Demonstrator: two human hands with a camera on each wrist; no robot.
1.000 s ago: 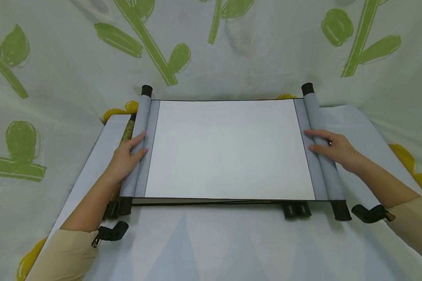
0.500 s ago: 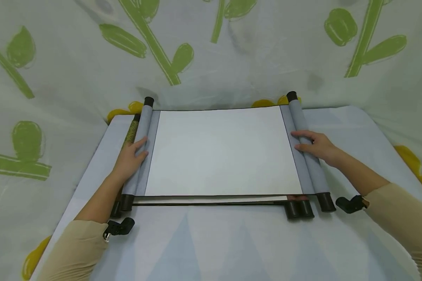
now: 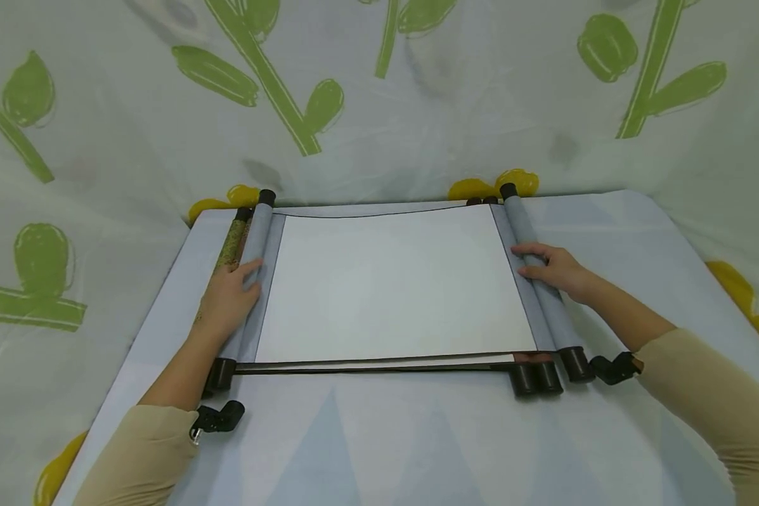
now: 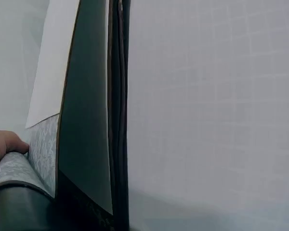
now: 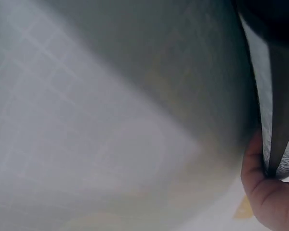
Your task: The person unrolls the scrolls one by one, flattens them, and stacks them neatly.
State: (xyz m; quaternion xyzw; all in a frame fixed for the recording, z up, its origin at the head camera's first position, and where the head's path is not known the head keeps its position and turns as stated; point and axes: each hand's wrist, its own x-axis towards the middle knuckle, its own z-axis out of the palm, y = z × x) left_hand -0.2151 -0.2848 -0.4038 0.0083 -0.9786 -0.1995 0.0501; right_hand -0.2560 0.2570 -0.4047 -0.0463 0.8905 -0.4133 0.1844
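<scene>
A blank white hanging scroll (image 3: pixel 392 281) with blue-grey borders spreads between two rollers capped in black. My left hand (image 3: pixel 226 299) holds the left roller (image 3: pixel 261 232), its thumb and a finger spread over the near side. In the left wrist view, the thumb (image 4: pixel 9 143) lies on the patterned roll above a black end cap (image 4: pixel 21 209). Around the right roller (image 3: pixel 520 221) curl the fingers of my right hand (image 3: pixel 559 273). The right wrist view shows that hand (image 5: pixel 274 199) gripping the roll from its outer side. The paper's far edge dips slightly between the rollers.
Under the blank scroll lie other scrolls, with two black end caps (image 3: pixel 534 379) poking out at the front right. A gold-green patterned roller (image 3: pixel 230 242) lies beside my left hand. Everything rests on a pale table cover (image 3: pixel 392 436) before a leaf-printed backdrop (image 3: pixel 455 126).
My right hand has moved left with its roller, bringing the two rollers closer together. The scroll's far edge sits lower in view and sags, and the caps of the scrolls beneath show more.
</scene>
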